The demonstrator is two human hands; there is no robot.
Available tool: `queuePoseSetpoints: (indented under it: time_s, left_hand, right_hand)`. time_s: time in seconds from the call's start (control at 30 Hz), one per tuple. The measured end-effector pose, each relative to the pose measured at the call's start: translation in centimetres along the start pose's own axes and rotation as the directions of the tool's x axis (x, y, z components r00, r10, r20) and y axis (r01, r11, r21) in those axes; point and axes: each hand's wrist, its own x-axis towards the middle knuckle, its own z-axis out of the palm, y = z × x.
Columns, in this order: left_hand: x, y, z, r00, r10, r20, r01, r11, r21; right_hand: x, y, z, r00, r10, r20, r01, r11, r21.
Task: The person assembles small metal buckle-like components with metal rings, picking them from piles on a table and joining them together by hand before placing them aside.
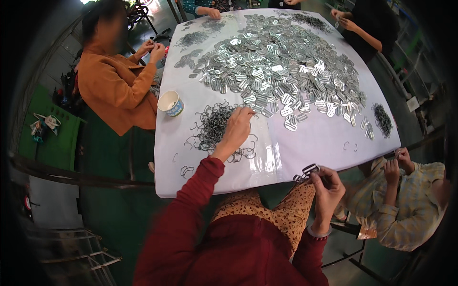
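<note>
My left hand (236,127) is stretched over the white table, its fingers drawn together by the near edge of a big heap of flat silver slotted buckles (267,66). What lies between those fingertips, if anything, is too small to tell. Under and beside that hand spreads a pile of dark bent wire hooks (210,125), some scattered loose around it. In front of my body, just off the table's near edge, my right hand (328,189) pinches a slotted metal buckle (311,168) with dark wire pieces next to it.
On the table (214,176) a paper cup (170,103) stands at the left edge. A smaller dark hook pile (382,120) lies at the right. A person in orange (112,86) sits left, one in a checked shirt (405,205) right; others work at the far side.
</note>
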Motion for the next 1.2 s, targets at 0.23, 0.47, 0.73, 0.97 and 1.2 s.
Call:
queuePoseSetpoints:
  time_s: [0.23, 0.47, 0.73, 0.97, 1.2]
  left_hand:
    - [-1.6, 13.8, -2.4, 0.925, -0.123, 0.361, 0.349, 0.653, -0.672]
    - [-4.3, 15.2, -0.7, 0.963, 0.202, 0.180, -0.092, 0.870, -0.484]
    - [-5.0, 14.3, -0.8, 0.919, -0.006, 0.393, 0.292, 0.681, -0.672]
    - [-5.5, 13.6, -2.6, 0.907, -0.097, 0.411, 0.377, 0.622, -0.686]
    - [-6.2, 13.8, -3.2, 0.901, -0.075, 0.427, 0.389, 0.574, -0.721]
  right_hand:
    - [0.2, -0.6, 0.6, 1.000, -0.003, -0.005, 0.003, 0.992, -0.128]
    - [-0.6, -0.2, 1.0, 0.999, -0.039, -0.002, 0.039, 0.997, -0.069]
    - [-0.5, 0.0, 1.1, 0.962, -0.143, 0.233, 0.199, 0.950, -0.240]
    - [7.3, 3.5, 2.7, 0.973, -0.075, 0.218, 0.129, 0.961, -0.246]
    - [14.9, 13.5, 5.4, 0.816, -0.281, 0.505, 0.578, 0.394, -0.715]
